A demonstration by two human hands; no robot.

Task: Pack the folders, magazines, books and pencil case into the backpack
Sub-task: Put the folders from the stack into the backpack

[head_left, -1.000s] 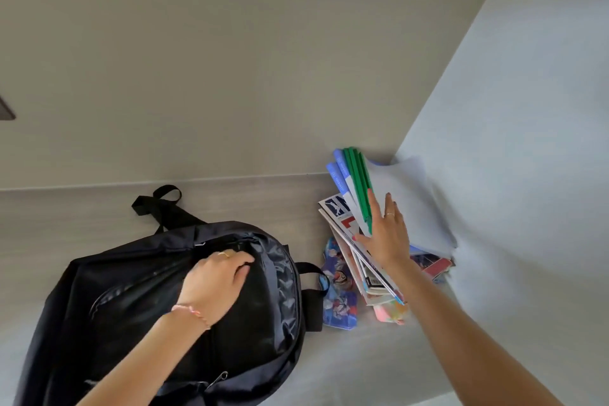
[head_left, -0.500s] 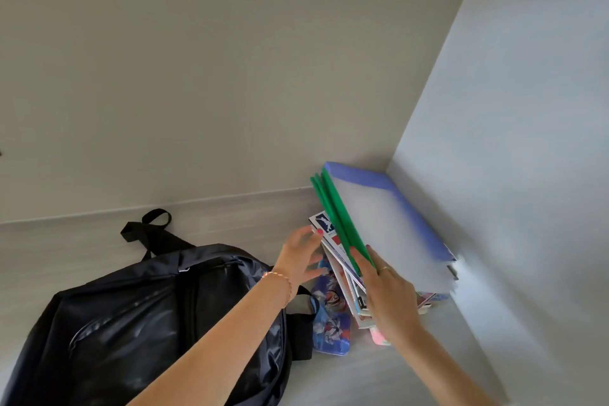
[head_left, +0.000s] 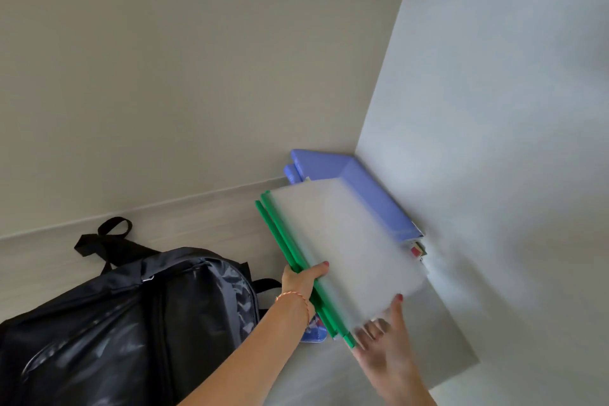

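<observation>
Two clear folders with green spines (head_left: 346, 250) are lifted off the stack in the corner. My left hand (head_left: 301, 282) grips their green spines from the left, thumb on top. My right hand (head_left: 382, 339) holds the folders' near edge from below, partly seen through the plastic. Behind them lie blue-spined folders (head_left: 362, 181), and a sliver of books or magazines (head_left: 417, 250) shows at the right. A blue patterned pencil case (head_left: 314, 333) peeks out under my left wrist. The black backpack (head_left: 131, 323) lies on the surface at the left; I cannot tell whether its zip is open.
The stack sits in a corner, with a beige wall (head_left: 164, 76) behind and a pale wall (head_left: 494, 109) on the right. The backpack's top loop (head_left: 105, 234) points toward the back wall. The light wooden surface (head_left: 204, 217) shows between the backpack and the stack.
My left hand left the backpack and took hold of the green spines. Both hands have raised the green-spined folders off the stack and toward me, uncovering the blue-spined ones.
</observation>
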